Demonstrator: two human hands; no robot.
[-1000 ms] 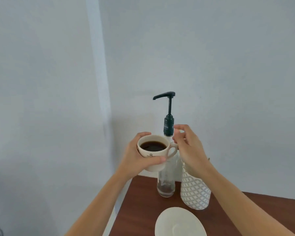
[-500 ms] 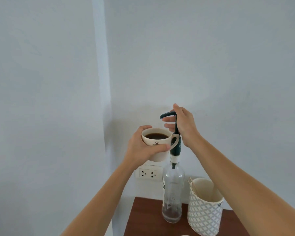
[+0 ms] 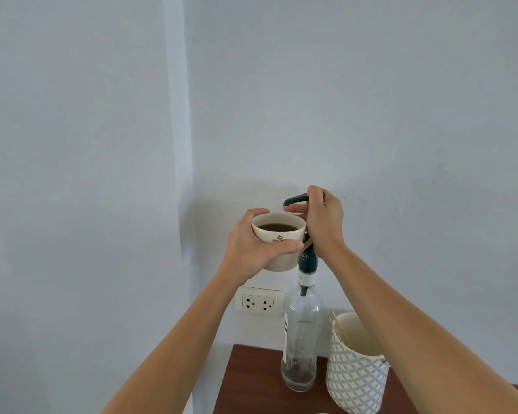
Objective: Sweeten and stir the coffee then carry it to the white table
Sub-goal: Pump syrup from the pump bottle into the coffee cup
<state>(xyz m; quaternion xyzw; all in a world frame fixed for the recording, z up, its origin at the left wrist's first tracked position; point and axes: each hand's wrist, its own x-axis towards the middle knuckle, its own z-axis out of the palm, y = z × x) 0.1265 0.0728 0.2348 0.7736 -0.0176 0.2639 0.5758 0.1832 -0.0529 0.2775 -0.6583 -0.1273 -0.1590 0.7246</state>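
Holding the cup (image 3: 278, 241) in mid-air, left hand (image 3: 253, 245) is wrapped round its side, thumb across the front. Cup is upright, dark coffee (image 3: 277, 227) well below the rim, sitting under the pump (image 3: 295, 200) spout. Right hand (image 3: 324, 220) is closed over the pump head, fingers curled around it. Hands close together, cup's right edge just beside the right hand. Pump sits in a clear bottle (image 3: 301, 339), nearly empty, upright on the brown table (image 3: 251, 380). Patterned pot (image 3: 355, 376) just right of the bottle, wooden sticks (image 3: 340, 328) inside. Wall socket (image 3: 258, 304) behind, left of the bottle.
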